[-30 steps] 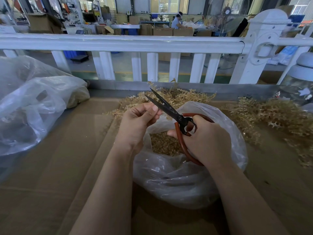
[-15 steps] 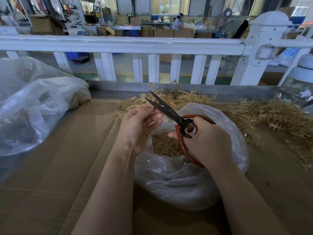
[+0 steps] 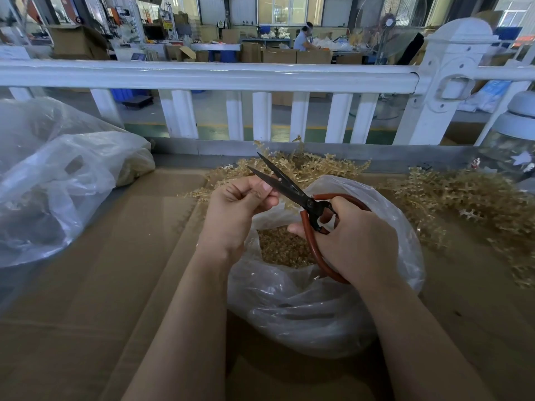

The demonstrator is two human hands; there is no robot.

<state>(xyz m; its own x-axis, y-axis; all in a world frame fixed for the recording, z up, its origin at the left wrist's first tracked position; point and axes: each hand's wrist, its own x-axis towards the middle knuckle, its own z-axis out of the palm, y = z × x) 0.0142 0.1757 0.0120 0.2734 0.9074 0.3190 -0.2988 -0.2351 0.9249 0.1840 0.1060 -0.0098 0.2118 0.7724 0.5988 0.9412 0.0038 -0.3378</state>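
Clutching scissors (image 3: 301, 195), right grip (image 3: 356, 241); left grip (image 3: 240, 206) pinching tiny piece (image 3: 272, 178); bag (image 3: 318, 314) beneath, sprues (image 3: 463, 204) behind.

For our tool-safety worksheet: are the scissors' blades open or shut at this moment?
Open: the scissors show two blade tips apart, beside the left hand pinching a small piece.

A crumpled clear plastic bag (image 3: 58, 183) lies at the left edge of a cardboard-covered table (image 3: 86, 299), white slatted railing (image 3: 202, 75) behind.
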